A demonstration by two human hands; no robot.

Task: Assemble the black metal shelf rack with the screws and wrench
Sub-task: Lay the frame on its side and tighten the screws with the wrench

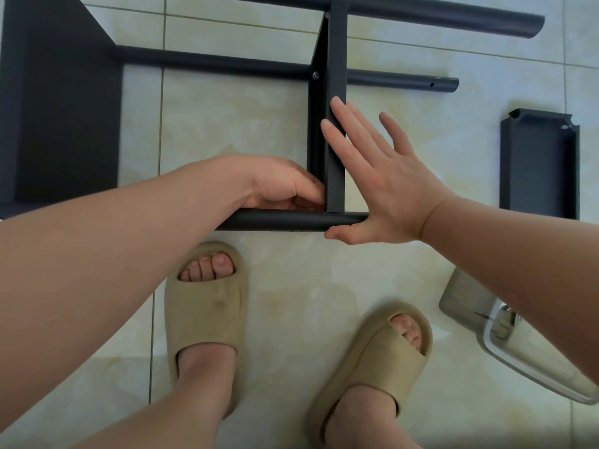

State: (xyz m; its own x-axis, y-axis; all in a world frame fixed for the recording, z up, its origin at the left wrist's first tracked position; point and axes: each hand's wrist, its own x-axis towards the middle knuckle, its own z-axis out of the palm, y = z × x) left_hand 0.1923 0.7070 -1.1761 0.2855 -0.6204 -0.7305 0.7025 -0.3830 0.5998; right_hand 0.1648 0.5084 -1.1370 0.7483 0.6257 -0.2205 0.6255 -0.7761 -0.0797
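A black shelf panel (335,59) stands on edge across the tiled floor, bolted by a screw (315,75) to a black pole (227,61). Its near end meets a second black pole (291,221) lying crosswise in front of my feet. My left hand (285,184) sits in the corner where panel and near pole meet, fingers curled there; what they pinch is hidden. My right hand (376,176) lies flat with straight fingers against the panel's right face, thumb under the near pole's end. A third pole (437,17) lies at the back.
A large black shelf piece (55,108) stands at the left. Another loose black shelf panel (539,163) lies at the right. A clear plastic tray (505,338) with small metal parts sits at lower right under my forearm. My feet in tan slippers (207,319) stand close to the near pole.
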